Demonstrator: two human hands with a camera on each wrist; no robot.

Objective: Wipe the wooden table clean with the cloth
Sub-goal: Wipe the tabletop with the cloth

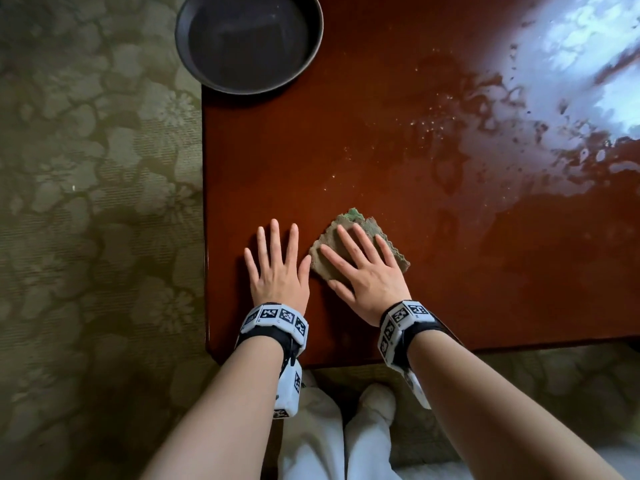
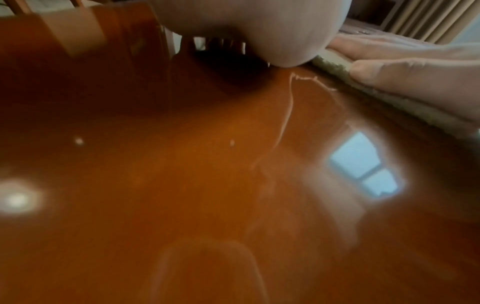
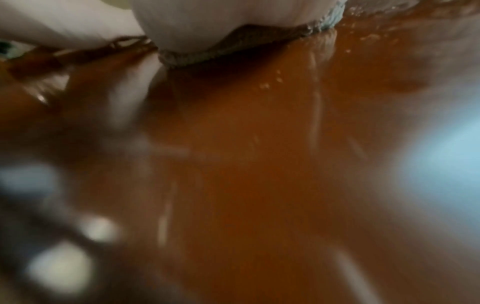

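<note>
A glossy red-brown wooden table fills the head view, wet and streaked toward the far right. A small folded brownish-green cloth lies near the table's front. My right hand presses flat on the cloth with straight, spread fingers. My left hand rests flat on the bare wood just left of the cloth, fingers spread, thumb tip close to the cloth's edge. In the left wrist view the cloth shows under the right hand's fingers. The right wrist view shows the cloth's near edge under my palm.
A dark round bowl holding water sits at the table's far left corner, overhanging the edge. Small crumbs speckle the middle of the wood. A green patterned floor mat lies left of the table. My knees in white trousers are below the front edge.
</note>
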